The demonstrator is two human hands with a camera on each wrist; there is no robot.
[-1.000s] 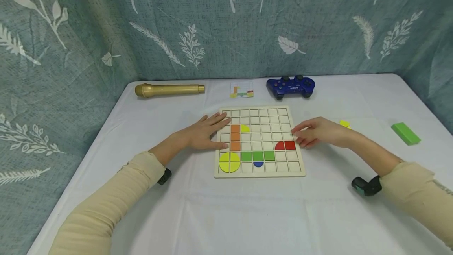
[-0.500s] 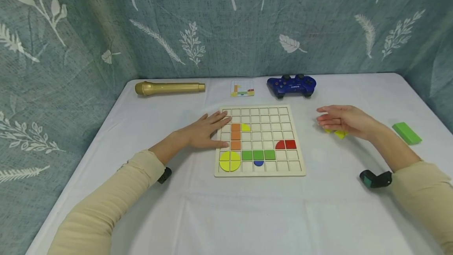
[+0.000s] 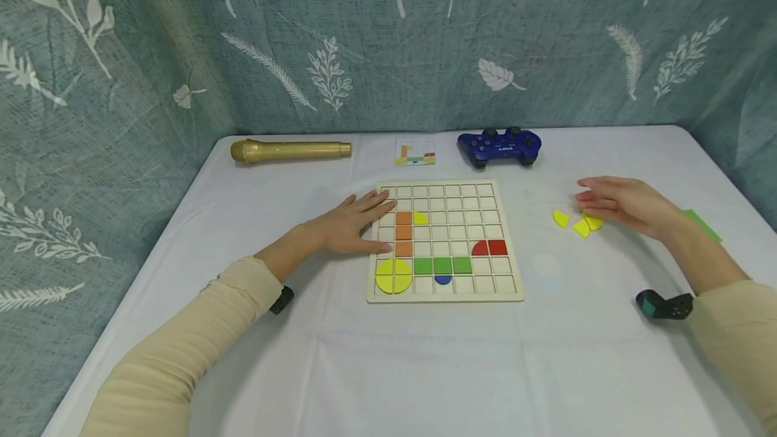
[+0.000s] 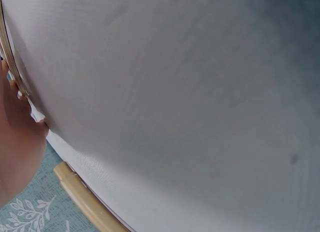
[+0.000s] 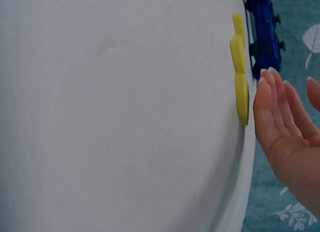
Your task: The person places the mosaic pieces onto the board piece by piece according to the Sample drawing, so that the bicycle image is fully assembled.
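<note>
My left hand [image 3: 349, 226] lies with spread fingers on the left edge of a pale wooden grid board [image 3: 446, 299]. On the board sit orange squares [image 3: 403, 230], green squares [image 3: 442, 266], a yellow circle of quarter pieces [image 3: 394, 276], a lone yellow quarter [image 3: 420, 218], a blue half-round [image 3: 443, 280] and a red pair [image 3: 489, 248]. Right of it, my right hand [image 3: 628, 204] hovers by several loose yellow quarter-circle pieces [image 3: 561, 219], fingers extended. The right wrist view shows this hand [image 5: 290, 132] holding nothing, beside the yellow pieces [image 5: 242, 99].
At the back of the white-covered table [image 3: 425, 369] lie a gold microphone [image 3: 291, 151], a small pattern card [image 3: 415, 152] and a blue game controller [image 3: 500, 148]. A green block [image 3: 701, 224] is partly hidden behind my right wrist. A patterned curtain [image 3: 388, 73] hangs behind.
My right hand has moved right, from the board's right edge to beside the loose yellow pieces, uncovering more of them. My left hand stays on the board.
</note>
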